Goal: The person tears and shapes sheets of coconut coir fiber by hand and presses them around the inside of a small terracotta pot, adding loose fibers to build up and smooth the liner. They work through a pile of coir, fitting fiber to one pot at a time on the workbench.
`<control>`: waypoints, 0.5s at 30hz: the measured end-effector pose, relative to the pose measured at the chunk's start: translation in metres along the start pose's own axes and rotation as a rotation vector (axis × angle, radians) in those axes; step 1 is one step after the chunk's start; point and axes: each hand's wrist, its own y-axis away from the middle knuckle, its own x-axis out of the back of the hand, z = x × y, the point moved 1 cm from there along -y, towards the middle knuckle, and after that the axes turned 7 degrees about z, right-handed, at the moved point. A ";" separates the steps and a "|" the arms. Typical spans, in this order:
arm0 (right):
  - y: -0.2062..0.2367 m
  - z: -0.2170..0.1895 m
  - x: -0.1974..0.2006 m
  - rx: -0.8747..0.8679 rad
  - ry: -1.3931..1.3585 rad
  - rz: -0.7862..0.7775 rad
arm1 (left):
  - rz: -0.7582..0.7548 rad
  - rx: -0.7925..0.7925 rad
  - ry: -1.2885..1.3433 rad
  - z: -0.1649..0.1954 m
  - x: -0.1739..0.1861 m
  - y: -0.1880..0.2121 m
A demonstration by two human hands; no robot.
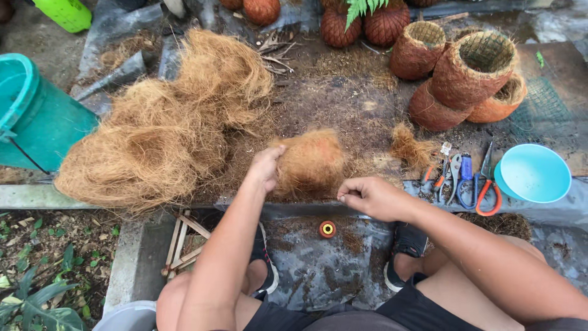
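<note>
My left hand (265,165) grips the left side of a rounded bundle of brown coconut fibre (311,160) that rests on the dark work surface (343,92) in front of me. My right hand (367,197) is closed just right of and below the bundle, fingers pinched together; whatever thin thing it pinches is too small to make out. A small orange spool (327,229) lies on the dark sheet below, between my feet.
A big heap of loose fibre (165,122) lies left. Finished fibre pots (471,70) stand at back right. Pliers, scissors and cutters (465,181) lie right, beside a light blue bowl (534,173). A teal bucket (30,116) stands far left.
</note>
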 end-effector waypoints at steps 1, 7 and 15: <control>-0.002 0.003 -0.003 0.062 0.045 0.021 | 0.021 -0.002 -0.056 -0.010 -0.005 -0.002; -0.016 0.014 -0.016 0.189 0.191 0.102 | -0.083 -0.190 0.014 -0.036 -0.018 -0.021; -0.024 0.031 -0.042 0.008 0.454 -0.112 | -0.004 -0.287 -0.171 -0.028 -0.002 -0.040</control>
